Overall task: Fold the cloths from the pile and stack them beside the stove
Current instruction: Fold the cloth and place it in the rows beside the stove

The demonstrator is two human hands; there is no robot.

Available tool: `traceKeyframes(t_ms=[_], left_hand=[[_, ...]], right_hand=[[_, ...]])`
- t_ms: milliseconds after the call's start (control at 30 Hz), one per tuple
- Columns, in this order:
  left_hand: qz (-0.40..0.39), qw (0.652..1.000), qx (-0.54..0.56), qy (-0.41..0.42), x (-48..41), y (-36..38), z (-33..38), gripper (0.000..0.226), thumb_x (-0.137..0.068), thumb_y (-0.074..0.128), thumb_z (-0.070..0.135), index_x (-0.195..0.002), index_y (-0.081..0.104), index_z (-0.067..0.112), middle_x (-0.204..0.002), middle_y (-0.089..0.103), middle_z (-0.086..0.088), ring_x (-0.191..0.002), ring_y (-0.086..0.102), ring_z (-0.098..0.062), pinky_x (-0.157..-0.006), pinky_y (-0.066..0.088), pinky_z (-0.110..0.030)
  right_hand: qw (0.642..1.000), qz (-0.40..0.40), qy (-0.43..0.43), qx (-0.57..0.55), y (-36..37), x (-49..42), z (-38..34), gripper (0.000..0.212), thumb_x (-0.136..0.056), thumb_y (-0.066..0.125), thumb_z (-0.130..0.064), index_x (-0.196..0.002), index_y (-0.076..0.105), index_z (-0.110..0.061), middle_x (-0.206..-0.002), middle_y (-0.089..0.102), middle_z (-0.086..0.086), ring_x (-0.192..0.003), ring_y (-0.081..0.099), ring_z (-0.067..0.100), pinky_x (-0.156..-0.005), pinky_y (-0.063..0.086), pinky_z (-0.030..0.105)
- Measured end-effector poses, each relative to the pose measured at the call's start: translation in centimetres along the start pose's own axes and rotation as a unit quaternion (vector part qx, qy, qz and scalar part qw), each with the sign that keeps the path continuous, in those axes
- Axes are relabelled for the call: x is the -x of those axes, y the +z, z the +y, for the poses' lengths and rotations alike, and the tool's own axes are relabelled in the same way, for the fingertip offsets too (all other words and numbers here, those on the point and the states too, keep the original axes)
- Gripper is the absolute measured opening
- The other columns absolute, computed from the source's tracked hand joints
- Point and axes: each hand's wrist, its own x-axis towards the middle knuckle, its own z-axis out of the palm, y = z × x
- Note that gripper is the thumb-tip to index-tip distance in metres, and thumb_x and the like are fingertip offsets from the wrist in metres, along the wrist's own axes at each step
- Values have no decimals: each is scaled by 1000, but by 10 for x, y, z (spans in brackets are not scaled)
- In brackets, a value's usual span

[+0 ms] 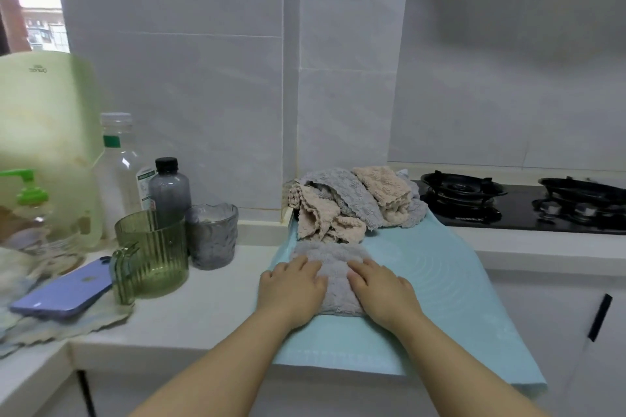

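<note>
A small grey fluffy cloth (335, 276) lies on a pale blue mat (440, 281) on the white surface, long axis running away from the person. The left hand (291, 284) and right hand (381, 284) press flat on it, fingers straight. Directly beyond sits the unfolded pile of grey and beige cloths (352, 203), left of the black stove (508, 206).

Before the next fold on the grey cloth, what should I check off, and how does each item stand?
1. Left hand and right hand flat on grey cloth: ok.
2. Grey cloth wholly on teal mat: ok.
3. Cloth apart from pile: cannot tell, edges meet.
4. Bare mat toward stove for stacking: ok.
5. Cloth's edges aligned: cannot tell, hands cover them.
</note>
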Motion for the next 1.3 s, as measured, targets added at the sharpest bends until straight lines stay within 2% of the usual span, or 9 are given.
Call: traceKeyframes(t_ms=[100,233,367,533,633,867,1000,1100,1300], left_hand=[[132,976,152,-87,11,1,-10,42,-91,43,33,-132,46,21,-134,49,-2,-121,42,-26,-98,36,-34],[112,981,84,-134,18,-5,-10,50,-87,46,44,-129,40,18,-126,54,-6,-116,43,-28,-92,36,-36],[78,984,37,-153,17,-5,-8,58,-85,44,55,-128,42,17,-127,54,-6,-117,46,-28,-93,35,-37],[-66,980,12,-190,-4,-19,-5,54,-89,43,55,-125,45,14,-129,52,-7,-119,48,-29,-99,35,-39],[-93,979,70,-169,-13,-20,-6,34,-89,48,48,-96,50,15,-122,57,-10,-111,53,-30,-99,42,-40],[121,969,167,-134,17,-1,-3,23,-89,45,35,-97,43,14,-98,61,-10,-91,54,-31,-79,42,-36],[122,947,282,-93,19,-2,-6,38,-92,49,29,-126,32,25,-77,55,4,-75,54,-22,-64,38,-32],[129,926,349,-57,21,-1,-11,37,-93,50,27,-121,39,48,-75,59,2,-71,57,-17,-63,39,-30],[112,915,375,-100,15,5,-11,11,-84,53,38,-83,61,46,-82,60,35,-72,51,7,-67,37,-22]], right_hand=[[995,70,54,-36,-1,10,3,56,-94,37,-50,-136,35,-14,-131,52,7,-123,43,27,-97,36,37],[996,57,74,3,-1,15,3,53,-90,38,-56,-108,58,-10,-120,58,9,-125,40,29,-99,36,39],[995,88,33,-29,-4,22,2,33,-89,48,-45,-67,39,-21,-74,48,-4,-89,46,23,-76,35,34],[989,110,-20,-98,-4,24,-1,18,-88,54,-35,-95,49,-19,-88,61,3,-87,54,26,-72,35,33],[976,93,-19,-198,-6,27,2,24,-88,58,-31,-106,50,-18,-93,63,2,-89,57,24,-72,41,33],[941,88,-28,-326,-8,27,7,60,-92,54,-27,-142,23,-38,-92,64,-4,-85,60,18,-74,47,33],[947,77,-62,-305,-4,23,12,42,-94,51,-26,-132,45,-43,-129,52,-18,-116,50,12,-95,38,26],[950,67,-57,-301,-1,21,15,24,-93,51,-29,-110,62,-41,-106,61,-19,-108,55,10,-95,43,30],[958,45,-38,-280,-4,21,14,22,-90,53,-30,-107,63,-39,-80,60,-17,-95,53,14,-90,42,33]])
